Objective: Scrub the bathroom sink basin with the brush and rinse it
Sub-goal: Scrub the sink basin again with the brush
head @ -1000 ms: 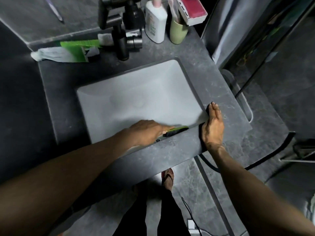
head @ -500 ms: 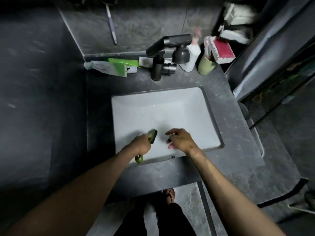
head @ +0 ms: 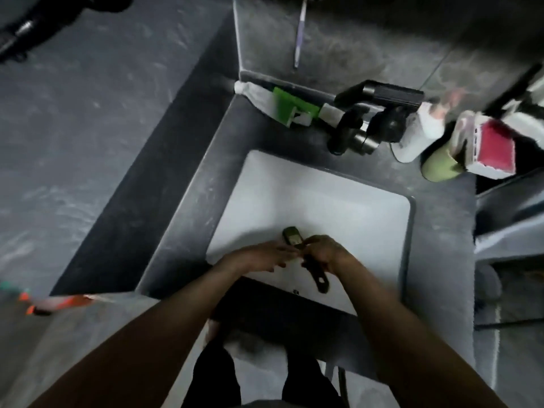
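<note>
The right hand (head: 322, 254) curls round the middle of the brush (head: 291, 237), head pointing toward the back of the sink (head: 323, 195). The left hand (head: 256, 256) is just beside it, fingers loose and holding nothing; whether they touch the brush is unclear. Both hands are over the sink's front part. Behind the sink, on the desk (head: 441, 237), are a black tap (head: 368, 113), a green-and-white tube (head: 282, 106), a white bottle (head: 418, 139) and a green cup (head: 438, 169)

Brush (head: 290, 237) middle under right hand (head: 323, 254) — bottle (head: 418, 139), cup (head: 438, 169) a blur
</note>
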